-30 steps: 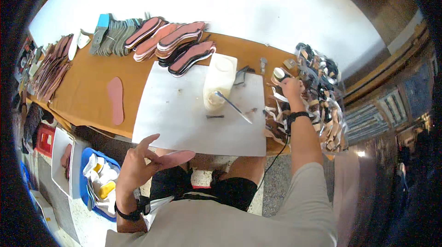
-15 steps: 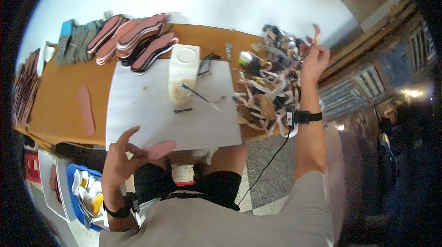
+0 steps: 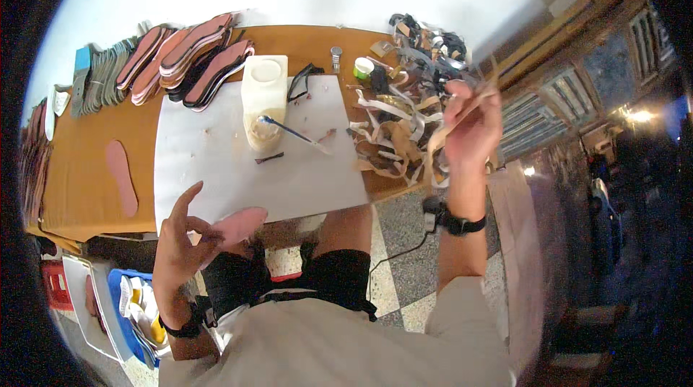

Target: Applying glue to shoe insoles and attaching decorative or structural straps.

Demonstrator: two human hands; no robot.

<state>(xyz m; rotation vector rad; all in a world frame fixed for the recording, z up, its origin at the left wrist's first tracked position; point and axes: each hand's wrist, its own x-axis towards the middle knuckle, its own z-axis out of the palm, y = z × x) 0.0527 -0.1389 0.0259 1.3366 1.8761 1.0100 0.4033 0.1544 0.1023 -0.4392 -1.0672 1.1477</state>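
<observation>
A pink insole (image 3: pixel 244 224) is gripped in the left hand (image 3: pixel 189 237), at the near left corner of the white sheet (image 3: pixel 216 177); it is pinched narrowly between thumb and curled fingers, while the index finger is held out apart from them. By the right hand (image 3: pixel 473 127), which is raised well to the right of the white sheet, a beige strip (image 3: pixel 438 143) is held, with the fingers partly curled around it; the hand is blurred, so the exact contact of the fingertips cannot be told.

A heap of strips (image 3: pixel 404 127) is spread just right of the white sheet, under and beside the right hand. On the white sheet, toward its far side, a cream container (image 3: pixel 264 94) is set, with a brush (image 3: pixel 297 133) slanted across its near end. A black frame-like piece (image 3: pixel 304 84) is placed to the container's right on the white sheet.

A single flat insole (image 3: pixel 121 177) is laid on the brown counter (image 3: pixel 76 185), left of the white sheet. Stacked insoles (image 3: pixel 198 44) are piled behind the white sheet's far left corner, and grey pieces (image 3: pixel 108 82) are lined up farther left of it.
</observation>
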